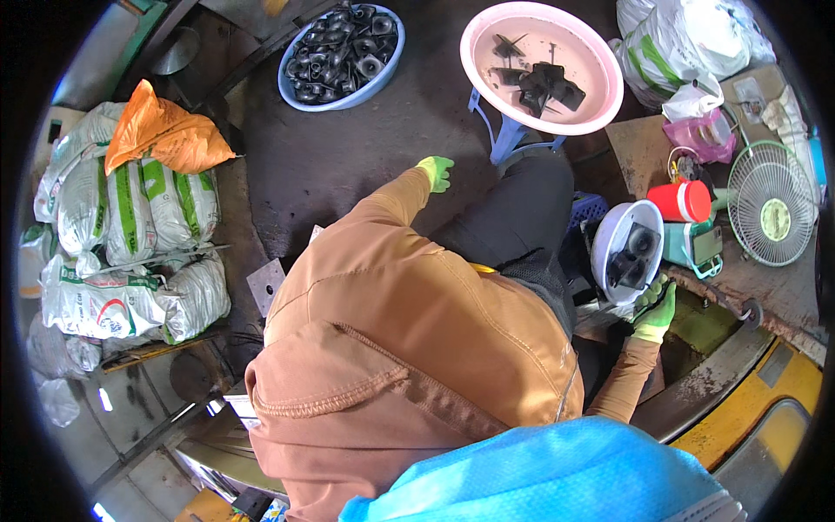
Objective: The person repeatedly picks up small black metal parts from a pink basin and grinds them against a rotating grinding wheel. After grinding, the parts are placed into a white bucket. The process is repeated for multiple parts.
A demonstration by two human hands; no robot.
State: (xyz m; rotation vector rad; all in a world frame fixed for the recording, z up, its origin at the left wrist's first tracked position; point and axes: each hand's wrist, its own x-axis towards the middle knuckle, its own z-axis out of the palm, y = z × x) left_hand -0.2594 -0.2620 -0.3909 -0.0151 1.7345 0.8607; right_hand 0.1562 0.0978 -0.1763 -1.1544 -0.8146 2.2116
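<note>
My left hand [437,173], in a yellow-green glove, reaches over the dark floor with its fingers apart and nothing in them. At the right, my gloved right hand [656,311] is closed beside the rim of a pale lavender bowl [600,252]. Something dark shows at its fingers, too small to name. Black molded plastic parts [639,248] lie inside that bowl. Ahead, a pink basin [600,113] rests on a blue plastic stool [507,135] and holds several black bladed parts [544,85]. Farther left, a light blue basin [348,103] is heaped with black cone-shaped parts [339,56].
White sacks [130,213] are stacked at the left under an orange bag [165,135]. A green fan [772,204], a red jug [680,202] and a teal box [693,246] stand right. White plastic bags [687,52] fill the far right. Yellow machinery [739,404] lies near right.
</note>
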